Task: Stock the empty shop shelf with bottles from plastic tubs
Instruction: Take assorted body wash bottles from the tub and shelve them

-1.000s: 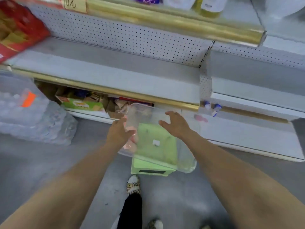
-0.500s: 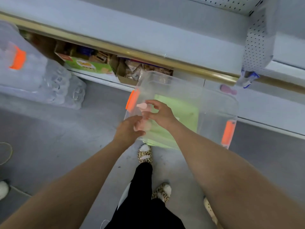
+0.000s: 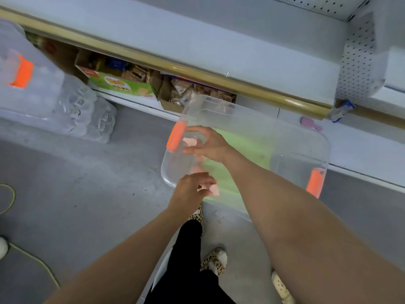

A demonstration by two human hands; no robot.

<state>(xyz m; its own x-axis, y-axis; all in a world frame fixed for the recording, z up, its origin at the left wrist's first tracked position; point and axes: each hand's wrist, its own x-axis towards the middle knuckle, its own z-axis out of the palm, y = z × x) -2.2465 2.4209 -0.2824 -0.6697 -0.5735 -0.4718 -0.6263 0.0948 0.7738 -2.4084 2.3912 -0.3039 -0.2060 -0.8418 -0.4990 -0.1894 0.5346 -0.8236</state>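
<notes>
A clear plastic tub with orange handles stands on a green stool in front of the shelving. Small pink bottles lie at its left end. My right hand reaches into that end, thumb and fingers curled round one pink bottle. My left hand is at the tub's near rim and grips another pink bottle. A third pink bottle shows between the two hands. The empty grey shelf with a gold front strip runs above the tub.
A second clear tub with an orange handle and wrapped packs of bottles stand on the floor at left. The low shelf holds a green box and snack packets. My legs and leopard-print shoes are below the tub. A cable lies at left.
The view has tilted further down. My left hand drew back to the tub's near rim with a pink bottle, and my right hand reached further left onto another.
</notes>
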